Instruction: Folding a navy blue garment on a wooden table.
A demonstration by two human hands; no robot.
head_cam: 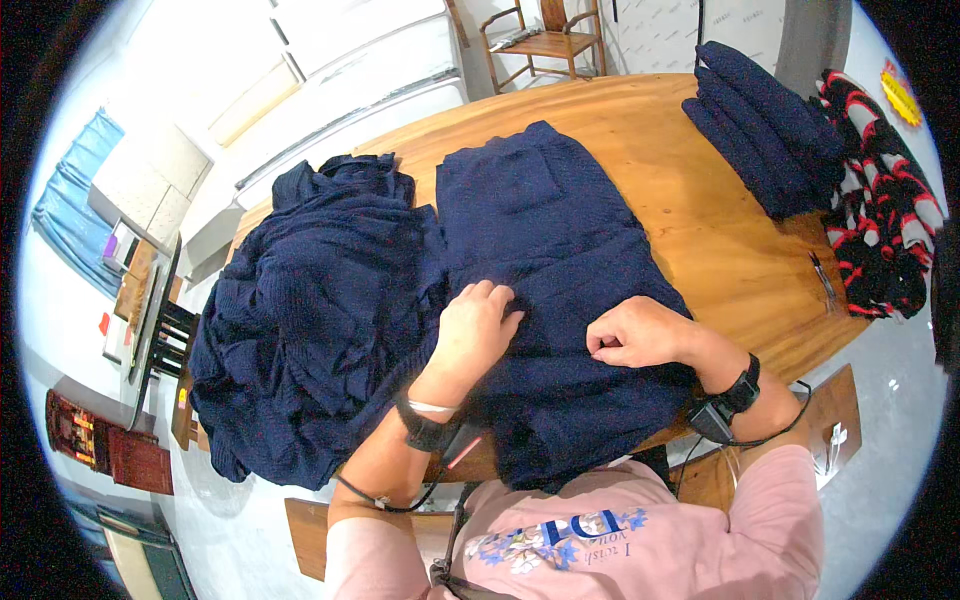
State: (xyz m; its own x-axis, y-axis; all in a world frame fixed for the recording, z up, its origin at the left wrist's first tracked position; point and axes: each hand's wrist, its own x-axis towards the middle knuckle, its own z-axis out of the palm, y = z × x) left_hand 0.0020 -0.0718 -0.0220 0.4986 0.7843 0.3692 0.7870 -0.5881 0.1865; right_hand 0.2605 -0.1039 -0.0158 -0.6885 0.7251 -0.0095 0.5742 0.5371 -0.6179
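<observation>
A navy knitted garment (540, 217) lies spread out over the wooden table in front of me, its lower end hanging at the near edge. My left hand (480, 326) rests on its left side with the fingers bent; whether they pinch the cloth is unclear. On the right part of the same garment sits my right hand (637, 332), its fingers curled in; any cloth between them is hidden. Against the garment's left side is a large crumpled heap of navy knitwear (322, 300). Both wrists carry black straps with devices and cables.
Folded navy garments (765, 135) are stacked at the wooden table's (660, 165) far right, beside a black, red and white patterned cloth (877, 202). Small thread snips (823, 277) lie near the right edge. A wooden armchair (551, 41) stands beyond the table.
</observation>
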